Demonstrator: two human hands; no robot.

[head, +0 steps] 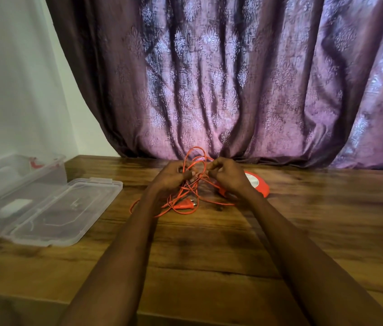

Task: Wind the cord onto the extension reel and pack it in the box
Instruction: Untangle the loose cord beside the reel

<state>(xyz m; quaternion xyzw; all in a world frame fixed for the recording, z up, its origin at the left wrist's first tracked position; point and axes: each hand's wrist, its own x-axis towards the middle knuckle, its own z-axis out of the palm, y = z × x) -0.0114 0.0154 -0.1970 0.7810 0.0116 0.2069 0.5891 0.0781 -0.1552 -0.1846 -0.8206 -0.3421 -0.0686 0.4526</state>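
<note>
A heavy purple patterned curtain (pixel 233 78) hangs behind a dark wooden table (pixel 209 255), with a white wall to one side. The job looks barely begun. The orange cord (pixel 187 184) is a loose tangle, loops rising between the two hands and more strands spilling onto the wood just below them, the plug (pixel 184 205) lying flat at the near edge of the heap. None of it appears wound yet. The red extension reel (pixel 257 184) sits on the table just beyond the right hand, half hidden by the wrist. Well off to the left of the hands stands the clear plastic box (pixel 18 175), open, its lid (pixel 66 210) laid flat beside it; the reel is nowhere near it. So, as I judge it, untangling comes first, then winding, then packing.

The left hand (pixel 171 177) has its fingers curled in around strands of the cord, holding them up off the table. The right hand (pixel 228 176) pinches the cord too, fingertips drawn together near a knot-like crossing between both hands. The picture is a little blurred, so exactly which strand each finger has I cannot tell.
</note>
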